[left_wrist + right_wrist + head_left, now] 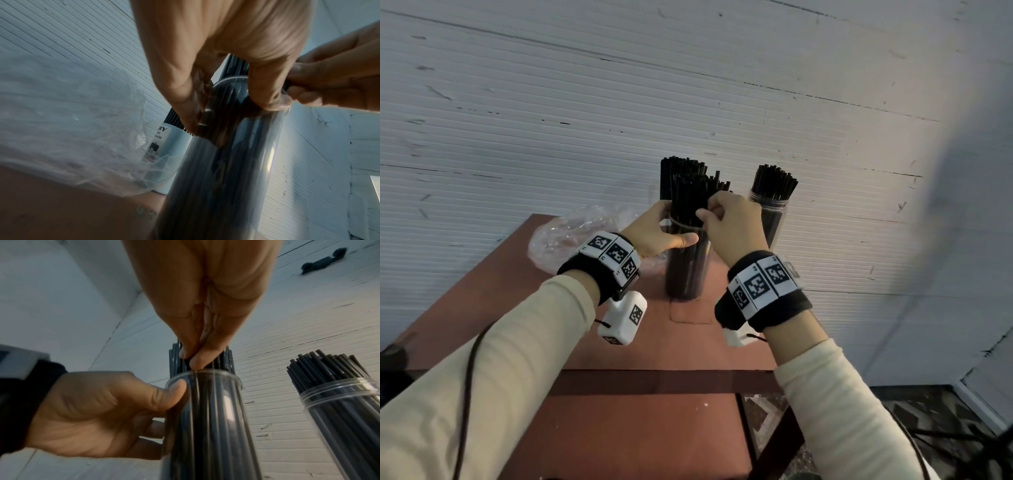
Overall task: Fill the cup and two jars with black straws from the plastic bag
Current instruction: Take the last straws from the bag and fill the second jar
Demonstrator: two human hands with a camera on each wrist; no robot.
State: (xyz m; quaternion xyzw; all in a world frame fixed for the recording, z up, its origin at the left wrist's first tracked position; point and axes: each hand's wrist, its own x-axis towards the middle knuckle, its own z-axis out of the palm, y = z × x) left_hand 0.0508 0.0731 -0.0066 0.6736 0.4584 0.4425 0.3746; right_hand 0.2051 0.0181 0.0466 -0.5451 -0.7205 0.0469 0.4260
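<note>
A clear jar (688,270) (205,426) packed with black straws (686,198) stands mid-table. My left hand (654,233) (216,48) (102,410) grips it just under the rim, thumb across the front. My right hand (726,222) (191,358) pinches a few straws right above the rim. A second clear jar (770,219) (345,410) full of straws stands to the right. Behind the near jar a white labelled cup (174,146) also holds straws; in the head view only its straw tops (678,168) show. The crumpled plastic bag (571,233) (72,129) lies left.
The reddish-brown table (619,342) is narrow and stands against a white ribbed wall (619,102). Its right edge runs close beside the second jar, with patterned floor (767,428) below. A cable hangs from my left wrist.
</note>
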